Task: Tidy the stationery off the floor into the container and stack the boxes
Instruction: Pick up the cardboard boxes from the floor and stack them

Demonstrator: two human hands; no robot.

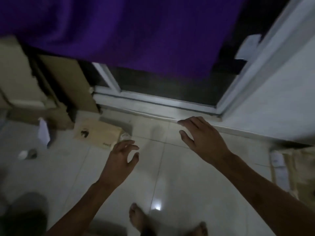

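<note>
The view is dim and blurred. A small flat cardboard box [98,132] lies on the white tiled floor left of centre. My left hand [121,155] hovers just right of it, fingers curled apart and holding nothing. My right hand [201,138] is spread flat, palm down, above the floor near the door sill, also empty. Taller cardboard boxes [42,92] stand at the left. A small white round thing [23,154] and a white sheet [44,132] lie on the floor at far left; what they are is unclear.
A purple curtain [127,31] hangs over a glass sliding door with a white frame [153,97]. A white wall [281,99] runs along the right. A box or tray edge [289,171] shows at right. My bare feet [138,217] are at the bottom.
</note>
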